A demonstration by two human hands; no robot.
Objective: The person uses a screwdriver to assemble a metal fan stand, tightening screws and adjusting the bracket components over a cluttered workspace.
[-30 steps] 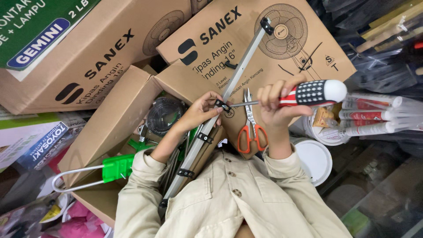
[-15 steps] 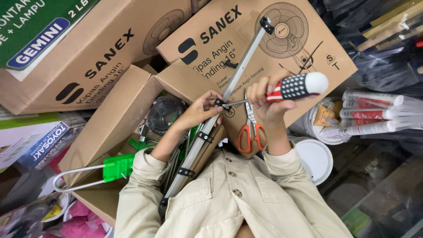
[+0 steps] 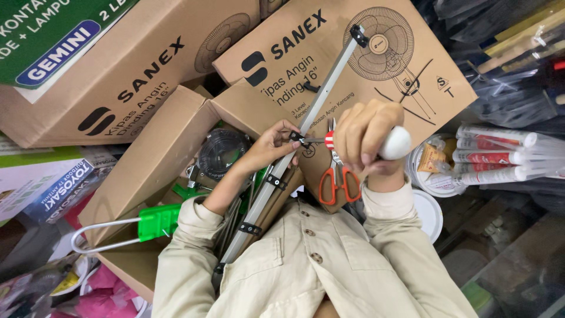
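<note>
Long aluminium bar (image 3: 306,126) propped slanted from lap against fan carton (image 3: 353,70). Black clamp (image 3: 296,138) on bar pinched by left hand (image 3: 268,147), steadied for driving. Screwdriver (image 3: 376,141) wrapped in right hand (image 3: 365,138), grip closed, tip at clamp. Orange scissors (image 3: 334,176) lying below.

Matt brushed metal rail (image 3: 318,106), glossy white plastic screwdriver handle (image 3: 393,143), matt brown cardboard boxes (image 3: 282,70).

Big brown cardboard boxes (image 3: 147,88) with fan drawings fill the top of the view. Right of the boxes lie dark plastic bags (image 3: 506,65). Below the boxes, at the left, pink things (image 3: 112,288) lie in a messy pile.
</note>
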